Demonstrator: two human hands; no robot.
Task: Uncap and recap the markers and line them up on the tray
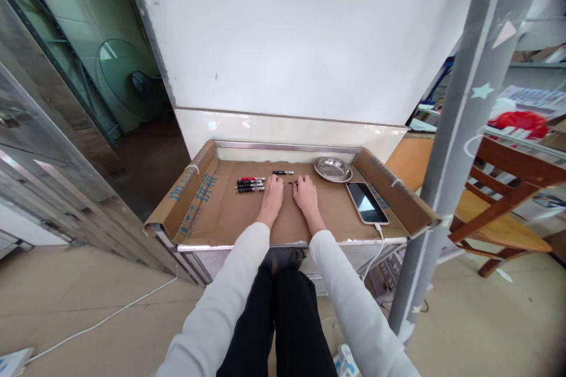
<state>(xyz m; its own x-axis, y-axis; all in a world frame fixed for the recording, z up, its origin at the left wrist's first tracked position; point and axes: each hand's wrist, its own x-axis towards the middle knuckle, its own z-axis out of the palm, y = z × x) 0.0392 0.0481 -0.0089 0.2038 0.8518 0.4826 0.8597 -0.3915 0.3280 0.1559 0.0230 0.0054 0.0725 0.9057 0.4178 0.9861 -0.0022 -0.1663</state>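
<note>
My left hand (273, 191) rests on the cardboard, its fingers closed together beside the right ends of a row of pens. The row has a red pen (252, 179) at the back and several black pens (250, 188) in front of it. Whatever is under the left fingertips is hidden. My right hand (306, 193) is closed in a pinch, with a small dark, thin piece (290, 182) sticking out left of its fingertips; its kind is too small to tell. Beyond both hands, a single black pen (283, 172) lies crosswise.
A round metal dish (333, 177) sits at the back right. In front of it lies a phone (367, 203) with a white cable (377, 250) running over the front edge. Raised cardboard sides (393, 185) flank the table. A grey pole (457, 123) stands at right, near a wooden chair (499, 200).
</note>
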